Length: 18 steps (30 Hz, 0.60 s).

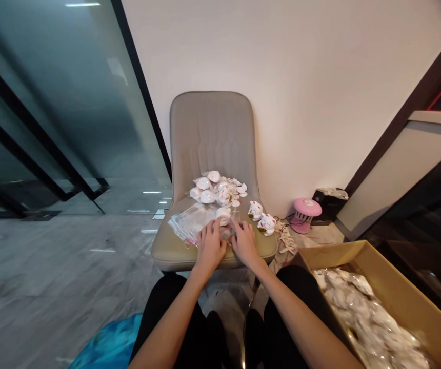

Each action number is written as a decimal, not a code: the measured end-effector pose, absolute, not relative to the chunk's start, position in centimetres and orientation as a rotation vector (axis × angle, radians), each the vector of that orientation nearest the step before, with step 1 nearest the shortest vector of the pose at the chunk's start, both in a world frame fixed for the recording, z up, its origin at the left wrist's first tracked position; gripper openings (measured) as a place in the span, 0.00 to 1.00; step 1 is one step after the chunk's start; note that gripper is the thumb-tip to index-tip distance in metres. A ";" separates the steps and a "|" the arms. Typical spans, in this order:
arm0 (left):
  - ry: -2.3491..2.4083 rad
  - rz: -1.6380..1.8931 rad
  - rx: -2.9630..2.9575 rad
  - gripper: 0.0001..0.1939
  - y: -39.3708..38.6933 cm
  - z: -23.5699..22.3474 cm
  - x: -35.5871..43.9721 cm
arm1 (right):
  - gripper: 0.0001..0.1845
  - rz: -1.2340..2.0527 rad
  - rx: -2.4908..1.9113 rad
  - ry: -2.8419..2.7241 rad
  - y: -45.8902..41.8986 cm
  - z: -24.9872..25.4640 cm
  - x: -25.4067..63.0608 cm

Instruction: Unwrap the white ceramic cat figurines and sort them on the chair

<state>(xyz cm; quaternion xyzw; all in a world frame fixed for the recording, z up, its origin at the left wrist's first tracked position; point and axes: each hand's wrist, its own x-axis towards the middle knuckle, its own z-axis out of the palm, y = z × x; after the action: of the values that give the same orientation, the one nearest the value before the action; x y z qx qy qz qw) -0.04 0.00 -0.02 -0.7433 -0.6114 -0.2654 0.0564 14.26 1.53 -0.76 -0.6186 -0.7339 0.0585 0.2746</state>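
Snugly, hands (220,245) by chair edge (170,262), carton (336,253) beside

Text: none legible | labels: none legible | signs: none legible

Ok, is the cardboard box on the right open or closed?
Open: the cardboard box has no lid over it, and clear bags of white items lie heaped inside.

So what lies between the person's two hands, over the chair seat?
In the head view, a clear plastic bag sits between the left hand and the right hand, with a small white figurine at its upper edge, partly hidden.
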 end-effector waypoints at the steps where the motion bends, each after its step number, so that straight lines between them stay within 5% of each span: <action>1: -1.859 -0.799 -2.247 0.38 0.0 0.0 -0.1 | 0.35 0.162 -1.662 -1.971 1.5 -0.7 14.2; 18: -1.963 -0.745 -2.186 0.40 0.4 0.4 0.1 | 0.36 0.181 -1.657 -1.969 1.6 -0.6 14.3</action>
<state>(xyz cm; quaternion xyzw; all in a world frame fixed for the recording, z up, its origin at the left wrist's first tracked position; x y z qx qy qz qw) 0.08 0.38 0.41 -0.7200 -0.6468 -0.2454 0.0552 14.34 1.65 -0.63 -0.6171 -0.7334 0.0673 0.2770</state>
